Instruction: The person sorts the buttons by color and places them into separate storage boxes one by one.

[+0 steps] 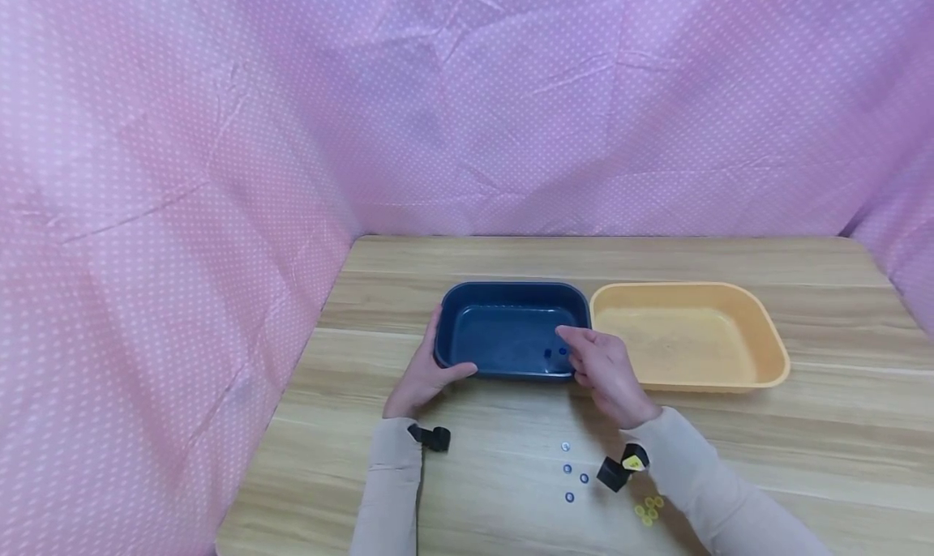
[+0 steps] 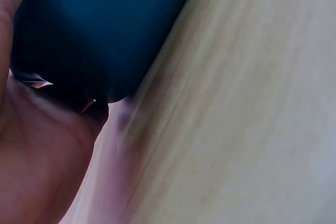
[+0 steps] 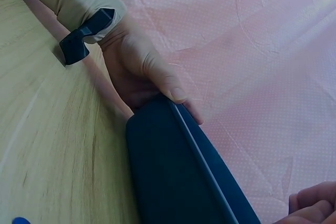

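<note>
My left hand (image 1: 425, 376) grips the left end of a dark blue plastic basin (image 1: 503, 375), its thumb at the front rim and its fingers along the side. In the right wrist view, the same hand (image 3: 137, 69) holds the basin's end (image 3: 163, 156). Over the basin's front right corner is my right hand (image 1: 607, 371), fingers bent and index fingertip close to the thumb; I cannot tell whether anything is between them. Just below its fingertips, a small blue piece (image 1: 563, 351) shows against the basin, with another dark blue piece (image 1: 548, 352) beside it.
A yellow basin (image 1: 775, 369) stands right beside the blue one. Several small blue-rimmed round pieces (image 1: 567, 468) lie on the wooden table (image 1: 496, 491) nearer me. Several small yellow round pieces (image 1: 648, 511) are grouped by my right forearm. Pink dotted cloth (image 1: 511, 134) hangs behind the table.
</note>
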Tool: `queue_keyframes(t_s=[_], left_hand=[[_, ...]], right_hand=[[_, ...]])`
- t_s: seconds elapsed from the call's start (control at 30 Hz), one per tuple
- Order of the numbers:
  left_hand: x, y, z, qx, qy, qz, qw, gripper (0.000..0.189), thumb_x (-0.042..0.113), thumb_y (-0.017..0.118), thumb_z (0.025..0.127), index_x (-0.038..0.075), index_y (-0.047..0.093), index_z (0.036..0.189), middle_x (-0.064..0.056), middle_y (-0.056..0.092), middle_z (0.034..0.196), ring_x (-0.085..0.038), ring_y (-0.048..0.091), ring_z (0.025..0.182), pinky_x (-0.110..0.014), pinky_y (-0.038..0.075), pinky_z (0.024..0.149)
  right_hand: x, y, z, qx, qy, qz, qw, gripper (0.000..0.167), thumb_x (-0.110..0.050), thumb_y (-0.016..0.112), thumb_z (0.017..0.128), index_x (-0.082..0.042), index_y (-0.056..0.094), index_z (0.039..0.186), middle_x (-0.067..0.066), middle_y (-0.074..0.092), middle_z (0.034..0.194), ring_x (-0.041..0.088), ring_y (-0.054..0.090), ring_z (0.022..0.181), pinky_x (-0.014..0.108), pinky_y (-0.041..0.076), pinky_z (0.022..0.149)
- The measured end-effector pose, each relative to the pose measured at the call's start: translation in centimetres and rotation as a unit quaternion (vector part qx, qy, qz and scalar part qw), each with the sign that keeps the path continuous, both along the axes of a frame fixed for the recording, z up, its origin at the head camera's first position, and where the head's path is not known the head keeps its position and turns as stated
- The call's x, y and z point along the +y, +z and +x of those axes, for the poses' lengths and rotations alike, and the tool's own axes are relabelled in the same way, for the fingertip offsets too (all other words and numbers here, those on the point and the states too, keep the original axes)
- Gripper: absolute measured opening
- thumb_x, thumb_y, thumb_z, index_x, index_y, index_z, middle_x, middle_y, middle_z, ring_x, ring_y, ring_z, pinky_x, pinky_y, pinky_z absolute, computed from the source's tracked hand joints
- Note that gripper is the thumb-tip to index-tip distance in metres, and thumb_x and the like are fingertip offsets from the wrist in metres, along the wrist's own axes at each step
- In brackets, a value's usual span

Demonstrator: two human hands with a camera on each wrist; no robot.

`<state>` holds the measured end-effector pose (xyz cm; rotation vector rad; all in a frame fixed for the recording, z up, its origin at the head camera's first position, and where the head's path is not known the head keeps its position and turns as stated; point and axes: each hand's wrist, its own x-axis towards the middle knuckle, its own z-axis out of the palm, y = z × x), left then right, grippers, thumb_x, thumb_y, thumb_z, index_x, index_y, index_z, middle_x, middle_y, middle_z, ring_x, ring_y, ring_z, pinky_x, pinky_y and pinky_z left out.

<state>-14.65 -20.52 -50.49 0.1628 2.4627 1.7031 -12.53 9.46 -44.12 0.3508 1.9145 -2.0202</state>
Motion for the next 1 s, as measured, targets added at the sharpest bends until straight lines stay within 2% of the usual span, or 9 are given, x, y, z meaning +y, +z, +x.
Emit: queue_keyframes(t_s=[0.23, 0.37, 0.43, 0.47, 0.63, 0.73, 0.77, 0.83, 1.0], left_hand=[[-0.2, 0.2, -0.1, -0.027, -0.001, -0.016, 0.9995, 0.117, 0.033, 0.084, 0.076, 0.035, -0.001, 0.156, 0.016, 0.005, 0.159, -0.015, 0.008, 0.145, -0.051, 0.011, 0.116], [-0.2, 0.3, -0.2, -0.051, -0.004, -0.02, 0.9985, 0.116, 0.026, 0.083, 0.079, 0.032, -0.004, 0.156, 0.011, 0.002, 0.161, -0.018, 0.007, 0.146, -0.05, 0.01, 0.117], [-0.2, 0.3, -0.2, -0.057, -0.004, -0.024, 0.9981, 0.116, 0.024, 0.082, 0.08, 0.032, -0.005, 0.156, 0.01, 0.001, 0.161, -0.019, 0.007, 0.146, -0.05, 0.01, 0.117], [-0.2, 0.3, -0.2, -0.058, -0.004, -0.023, 0.998, 0.116, 0.024, 0.082, 0.08, 0.032, -0.005, 0.156, 0.01, 0.001, 0.161, -0.019, 0.008, 0.146, -0.05, 0.01, 0.117], [-0.1, 0.4, -0.1, -0.042, 0.003, -0.011, 0.9991, 0.115, 0.028, 0.084, 0.078, 0.038, -0.001, 0.155, 0.014, 0.006, 0.16, -0.018, 0.012, 0.145, -0.052, 0.012, 0.116], [0.0, 0.4, 0.0, -0.029, 0.009, -0.004, 0.9995, 0.115, 0.031, 0.085, 0.076, 0.039, 0.002, 0.155, 0.015, 0.009, 0.159, -0.019, 0.014, 0.144, -0.054, 0.013, 0.115], [0.0, 0.3, 0.0, -0.026, 0.01, -0.005, 0.9996, 0.115, 0.032, 0.085, 0.075, 0.038, 0.003, 0.156, 0.015, 0.009, 0.159, -0.019, 0.014, 0.144, -0.055, 0.013, 0.115], [0.1, 0.3, 0.0, -0.024, 0.012, -0.006, 0.9996, 0.116, 0.033, 0.085, 0.075, 0.038, 0.003, 0.156, 0.014, 0.01, 0.159, -0.02, 0.014, 0.144, -0.056, 0.013, 0.115], [0.1, 0.3, -0.1, -0.022, 0.014, -0.005, 0.9997, 0.116, 0.032, 0.086, 0.075, 0.037, 0.003, 0.156, 0.013, 0.011, 0.159, -0.022, 0.016, 0.144, -0.056, 0.015, 0.114]], right_hand=[[0.1, 0.2, 0.1, 0.006, 0.018, 0.011, 0.9998, 0.044, -0.042, 0.06, 0.096, 0.0, 0.064, 0.107, 0.0, 0.037, 0.058, 0.017, 0.04, 0.054, 0.025, 0.033, 0.052], [0.0, 0.5, 0.9, 0.06, 0.102, 0.106, 0.9874, 0.038, -0.039, 0.062, 0.095, -0.008, 0.068, 0.116, -0.004, 0.049, 0.064, 0.016, 0.048, 0.06, 0.025, 0.039, 0.056], [-0.2, 0.5, 1.8, 0.111, 0.173, 0.191, 0.9598, 0.027, -0.035, 0.065, 0.093, -0.013, 0.071, 0.108, -0.005, 0.056, 0.071, 0.015, 0.052, 0.065, 0.027, 0.044, 0.06], [-0.4, 0.5, 2.3, 0.14, 0.208, 0.243, 0.937, 0.02, -0.033, 0.067, 0.092, -0.016, 0.072, 0.102, -0.007, 0.058, 0.072, 0.013, 0.053, 0.066, 0.027, 0.045, 0.06], [-1.0, -0.2, 5.1, 0.284, 0.312, 0.454, 0.7849, 0.007, -0.022, 0.073, 0.084, -0.019, 0.068, 0.083, -0.009, 0.058, 0.072, 0.011, 0.052, 0.066, 0.029, 0.044, 0.057], [-1.2, -0.7, 6.2, 0.334, 0.327, 0.52, 0.7148, 0.008, -0.017, 0.073, 0.083, -0.011, 0.067, 0.082, -0.002, 0.057, 0.076, 0.017, 0.051, 0.073, 0.034, 0.045, 0.06], [-1.3, -0.9, 6.4, 0.34, 0.333, 0.533, 0.6992, 0.008, -0.016, 0.072, 0.083, -0.009, 0.067, 0.082, 0.0, 0.056, 0.077, 0.019, 0.051, 0.075, 0.036, 0.044, 0.062], [-1.3, -1.1, 6.7, 0.34, 0.341, 0.545, 0.6863, 0.009, -0.013, 0.07, 0.084, -0.006, 0.066, 0.083, 0.004, 0.055, 0.079, 0.022, 0.051, 0.076, 0.038, 0.044, 0.064], [-1.3, -1.4, 7.0, 0.323, 0.346, 0.551, 0.6873, 0.008, -0.012, 0.069, 0.085, -0.006, 0.064, 0.082, 0.005, 0.056, 0.08, 0.023, 0.051, 0.077, 0.04, 0.044, 0.065]])
